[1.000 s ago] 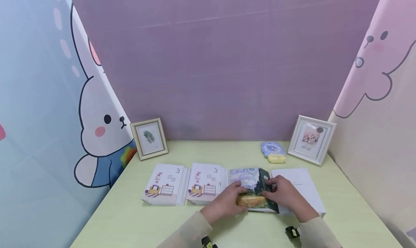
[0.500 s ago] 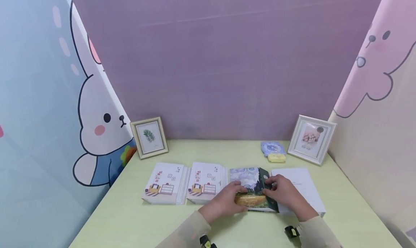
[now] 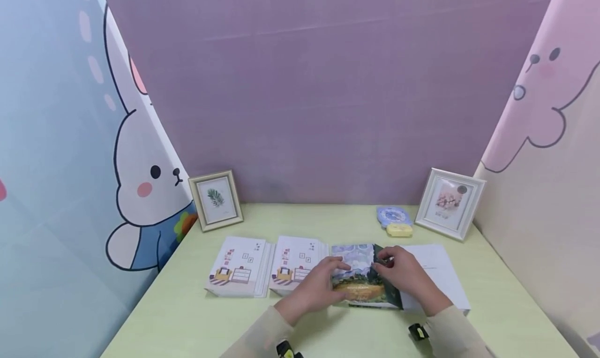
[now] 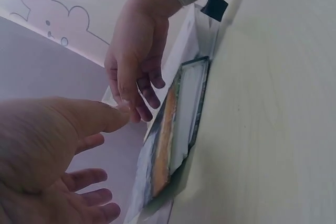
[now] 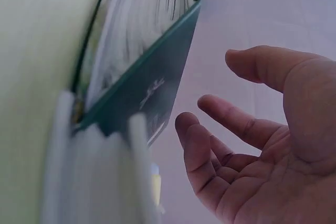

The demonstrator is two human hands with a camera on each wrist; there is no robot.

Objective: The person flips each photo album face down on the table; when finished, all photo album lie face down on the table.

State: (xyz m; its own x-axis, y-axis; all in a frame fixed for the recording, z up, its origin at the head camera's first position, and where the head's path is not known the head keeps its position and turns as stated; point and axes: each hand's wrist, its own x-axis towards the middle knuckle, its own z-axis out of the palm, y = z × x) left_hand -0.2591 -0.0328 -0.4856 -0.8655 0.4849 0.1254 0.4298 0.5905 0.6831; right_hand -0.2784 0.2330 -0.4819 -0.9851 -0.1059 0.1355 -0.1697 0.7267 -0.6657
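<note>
A thick album (image 3: 358,285) with a painted landscape cover and a dark green spine lies on the table, its page edges showing in the right wrist view. My left hand (image 3: 319,285) is over its left edge, thumb and fingers spread apart. Above the spine side is my right hand (image 3: 407,275), fingers loosely bent. In the right wrist view a gap shows between the right hand (image 5: 252,135) and the green spine (image 5: 152,82). Neither hand grips anything. Just right of the album lies a white book (image 3: 436,267), partly covered by the right hand and forearm.
Two white books with room drawings, the outer one (image 3: 234,267) and the inner one (image 3: 295,259), lie in a row to the left. Behind are a gold picture frame (image 3: 200,201), a silver frame (image 3: 424,207), a blue item (image 3: 392,215) and a yellow item (image 3: 399,230).
My left hand has slid left, uncovering more of the album's cover. The right hand has shifted slightly up and left, its fingers loosened from the spine edge.
</note>
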